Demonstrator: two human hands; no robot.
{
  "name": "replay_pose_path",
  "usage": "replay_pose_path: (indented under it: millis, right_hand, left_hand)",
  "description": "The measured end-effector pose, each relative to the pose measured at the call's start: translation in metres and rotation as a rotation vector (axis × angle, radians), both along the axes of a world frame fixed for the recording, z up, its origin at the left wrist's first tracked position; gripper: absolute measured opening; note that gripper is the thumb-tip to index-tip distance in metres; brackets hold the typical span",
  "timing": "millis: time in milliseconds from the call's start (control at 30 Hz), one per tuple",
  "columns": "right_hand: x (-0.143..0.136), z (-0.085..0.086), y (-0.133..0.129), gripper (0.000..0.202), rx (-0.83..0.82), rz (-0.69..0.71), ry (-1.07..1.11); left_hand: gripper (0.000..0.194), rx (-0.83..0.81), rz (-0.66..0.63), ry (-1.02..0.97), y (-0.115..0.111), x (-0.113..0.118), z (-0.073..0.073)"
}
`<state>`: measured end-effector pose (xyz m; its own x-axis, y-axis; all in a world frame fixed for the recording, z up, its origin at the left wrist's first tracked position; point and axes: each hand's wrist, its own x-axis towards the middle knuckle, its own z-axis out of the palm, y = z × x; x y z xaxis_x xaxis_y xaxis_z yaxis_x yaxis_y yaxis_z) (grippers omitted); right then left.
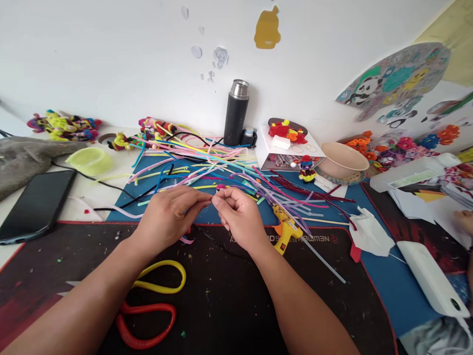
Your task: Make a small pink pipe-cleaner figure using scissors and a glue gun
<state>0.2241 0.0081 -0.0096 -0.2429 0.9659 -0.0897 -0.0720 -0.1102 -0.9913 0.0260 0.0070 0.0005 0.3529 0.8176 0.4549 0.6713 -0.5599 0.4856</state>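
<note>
My left hand (173, 214) is closed in a pinch, its fingertips meeting those of my right hand (236, 214) above the black mat (229, 296). What the left fingers pinch is too small to make out. The right hand is curled closed, and a small magenta piece (220, 187) shows at its fingers. Many coloured pipe cleaners (199, 162) lie in a heap just beyond both hands. A yellow glue gun (286, 229) rests right of my right hand. Scissors with a yellow and a red handle loop (148, 308) lie partly under my left forearm.
At the back stand a black thermos (236, 113), a white box (288, 148) and a beige bowl (343, 160). A phone (37, 204) lies at the left, a white power bank (432, 278) at the right. Another person's hand (464, 219) shows at the right edge.
</note>
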Motion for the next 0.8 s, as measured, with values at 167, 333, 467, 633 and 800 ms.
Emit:
replay_pose_path:
  millis: [167,333,467,633,800]
  right_hand:
    - [-0.0006,0.0004,0.0007,0.034,-0.019,-0.004,0.008]
    - [-0.0001,0.0016,0.0006,0.033,-0.032,0.003,0.046]
    - [-0.0003,0.0007,0.0005,0.035,-0.054,0.011,0.077]
    - [-0.0009,0.0008,0.0011,0.037,-0.077,-0.003,0.11]
    - [0.0,0.0021,0.0013,0.037,-0.082,-0.014,0.124]
  left_hand:
    - [0.029,0.105,-0.027,0.074,-0.0013,0.0005,-0.0006]
    - [0.027,0.055,-0.006,0.025,-0.0022,0.0014,0.0005]
    - [0.025,0.024,-0.005,-0.017,-0.002,0.0024,0.0008]
    - [0.023,0.003,-0.009,-0.053,-0.0022,0.0044,-0.0004]
    - [0.026,-0.167,-0.024,-0.168,-0.0032,0.0056,0.0059]
